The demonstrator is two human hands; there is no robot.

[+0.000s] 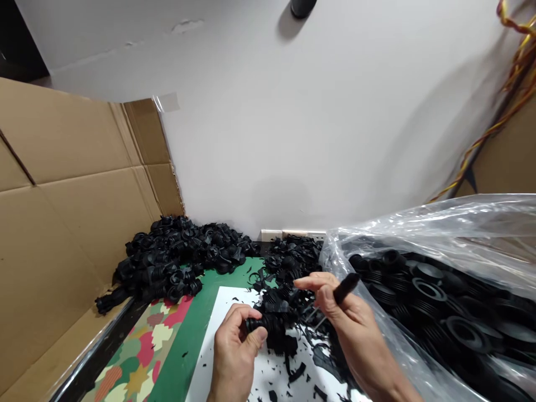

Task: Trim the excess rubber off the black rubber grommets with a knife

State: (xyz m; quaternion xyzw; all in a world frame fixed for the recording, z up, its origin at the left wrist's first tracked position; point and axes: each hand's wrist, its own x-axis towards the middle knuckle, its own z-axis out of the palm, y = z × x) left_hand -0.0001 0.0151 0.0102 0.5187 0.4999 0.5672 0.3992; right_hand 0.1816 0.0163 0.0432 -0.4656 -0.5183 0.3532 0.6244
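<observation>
My left hand (235, 349) is closed around a black ribbed rubber bellows (274, 325), thumb on the near side and fingers behind. Close to its right, my right hand (355, 324) grips a slim tool with a black handle (347, 287). Thin metal shows below the palm, pointing toward the bellows; its exact kind cannot be made out. The right index finger is stretched out to the left. Under both hands lies a white sheet (209, 340) strewn with black rubber scraps (298, 371).
A pile of black ribbed rubber parts (180, 257) lies at the back left beside a cardboard wall (79, 223). More black trimmings (295, 251) are heaped by the wall sockets (272, 235). At right, a clear plastic bag (337, 245) holds larger bellows (429, 290). A green mat (228, 275) shows underneath.
</observation>
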